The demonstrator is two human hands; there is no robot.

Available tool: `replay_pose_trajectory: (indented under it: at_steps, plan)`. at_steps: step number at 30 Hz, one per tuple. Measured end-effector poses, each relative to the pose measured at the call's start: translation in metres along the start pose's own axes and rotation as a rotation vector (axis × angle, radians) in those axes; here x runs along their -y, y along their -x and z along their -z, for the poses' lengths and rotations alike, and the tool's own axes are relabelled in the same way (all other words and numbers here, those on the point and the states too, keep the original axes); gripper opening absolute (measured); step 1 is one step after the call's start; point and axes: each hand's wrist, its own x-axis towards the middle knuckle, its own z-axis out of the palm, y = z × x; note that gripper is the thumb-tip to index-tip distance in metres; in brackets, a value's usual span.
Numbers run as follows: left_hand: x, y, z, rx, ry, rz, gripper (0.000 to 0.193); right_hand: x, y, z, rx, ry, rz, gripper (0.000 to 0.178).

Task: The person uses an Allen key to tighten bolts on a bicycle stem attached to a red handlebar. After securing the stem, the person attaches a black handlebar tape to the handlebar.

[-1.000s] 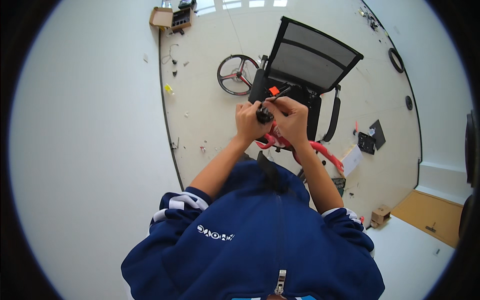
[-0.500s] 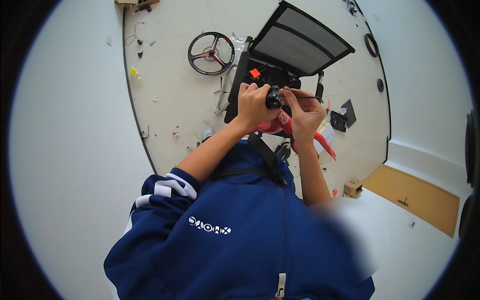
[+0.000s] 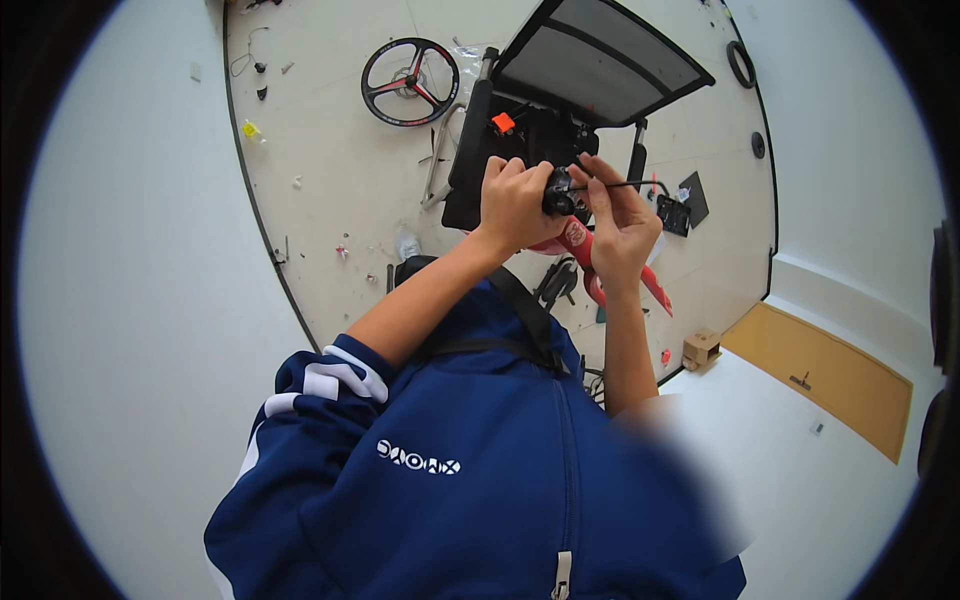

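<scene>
My left hand (image 3: 513,207) is closed around a small black bicycle part (image 3: 561,193), shaped like a stem clamp, held above the red bicycle frame (image 3: 577,236). Just to its right, my right hand (image 3: 622,232) pinches a thin black hex key (image 3: 628,184) between thumb and fingers. The key lies almost level, one end at the black part and its bent end past my fingers to the right. My hands hide much of the part, and I cannot tell whether the key sits in a bolt.
Beyond my hands stands a black mesh-backed chair (image 3: 600,60), with an orange item (image 3: 502,123) on its seat. A spoked wheel (image 3: 410,82) lies on the floor at far left. To the right are a black tool case (image 3: 673,214) and a cardboard box (image 3: 701,349).
My right hand has shifted slightly right and down, its fingers more raised, and more of the hex key's bent end shows. My left hand keeps its grip on the black part.
</scene>
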Motion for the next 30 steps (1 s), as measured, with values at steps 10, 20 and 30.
replay_pose_trajectory:
  at_steps: [10,20,30]
  plan:
    - [-0.002,-0.001,-0.006,0.038,-0.04,-0.02,0.031,-0.006,-0.005,0.015,-0.101,0.162,-0.001,0.024]
    - [-0.001,0.002,-0.01,0.01,-0.056,-0.037,0.039,0.002,-0.014,0.033,0.029,-0.051,-0.036,0.018]
    - [-0.005,0.007,-0.01,0.039,-0.037,-0.031,0.035,-0.013,-0.026,0.034,0.013,0.073,-0.033,0.015]
